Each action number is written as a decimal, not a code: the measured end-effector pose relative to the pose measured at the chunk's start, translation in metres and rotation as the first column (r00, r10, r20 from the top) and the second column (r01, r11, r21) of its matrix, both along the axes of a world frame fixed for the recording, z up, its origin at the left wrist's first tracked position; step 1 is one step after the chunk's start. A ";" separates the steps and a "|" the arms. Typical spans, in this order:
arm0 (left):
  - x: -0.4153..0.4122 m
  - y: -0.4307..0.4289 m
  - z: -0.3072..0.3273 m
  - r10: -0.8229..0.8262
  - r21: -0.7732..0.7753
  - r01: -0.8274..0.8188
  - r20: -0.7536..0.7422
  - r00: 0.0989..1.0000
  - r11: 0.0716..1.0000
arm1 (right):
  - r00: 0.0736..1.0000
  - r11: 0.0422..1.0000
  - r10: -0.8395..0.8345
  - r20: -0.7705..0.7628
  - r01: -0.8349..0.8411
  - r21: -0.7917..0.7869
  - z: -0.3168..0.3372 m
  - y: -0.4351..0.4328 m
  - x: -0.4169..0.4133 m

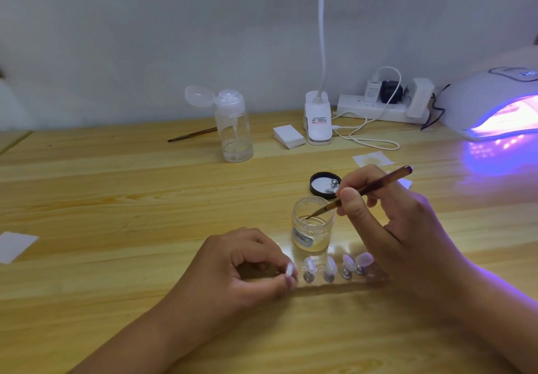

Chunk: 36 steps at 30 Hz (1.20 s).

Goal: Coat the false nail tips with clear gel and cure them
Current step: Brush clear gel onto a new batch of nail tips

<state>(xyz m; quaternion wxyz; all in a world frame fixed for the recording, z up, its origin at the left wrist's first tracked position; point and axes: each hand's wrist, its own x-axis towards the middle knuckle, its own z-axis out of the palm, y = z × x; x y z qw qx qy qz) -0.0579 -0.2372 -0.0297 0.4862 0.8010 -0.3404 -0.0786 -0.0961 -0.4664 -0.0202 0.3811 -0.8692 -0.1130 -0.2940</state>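
R hand (393,228) grips amber nail brush (375,187) pen-style, bristles dipped in open gel jar (313,225), mid table (116,199), toward near edge. L hand (241,266) curled, thumb + fingers pinching one false nail tip (289,270), just left of jar. Four more nail tips (330,267) on metal stands in a row btwn the hands, just in front of jar. Jar lid (324,185) lies behind jar. UV lamp (480,103) glows purple at back right corner. Pump bottle (234,129), cap flipped open, near back edge.

No text is legible; labels on the jar (313,228) and clip lamp (318,120) (red print) are blurred.
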 end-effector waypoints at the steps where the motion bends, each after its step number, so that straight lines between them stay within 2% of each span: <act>1: 0.000 0.000 -0.001 0.001 -0.008 -0.001 -0.006 1.000 1.000 | 1.000 1.000 0.000 -0.003 0.000 -0.003 0.000 0.000 0.000; 8: -0.001 0.000 -0.003 0.003 -0.024 -0.002 0.017 1.000 1.000 | 0.999 0.997 -0.025 0.030 0.023 0.080 0.003 0.001 -0.002; 15: -0.002 -0.001 -0.001 0.030 -0.047 -0.028 0.038 0.999 0.999 | 0.981 0.990 -0.076 0.180 0.053 0.128 0.009 0.001 -0.006; 29: -0.003 -0.001 0.001 0.042 -0.022 -0.041 0.069 0.997 0.999 | 0.956 0.977 -0.127 0.264 0.075 0.198 0.010 -0.002 -0.010; 36: -0.003 -0.001 0.003 0.060 -0.030 -0.058 0.036 0.998 0.998 | 0.952 0.973 -0.134 0.274 0.074 0.219 0.011 -0.003 -0.010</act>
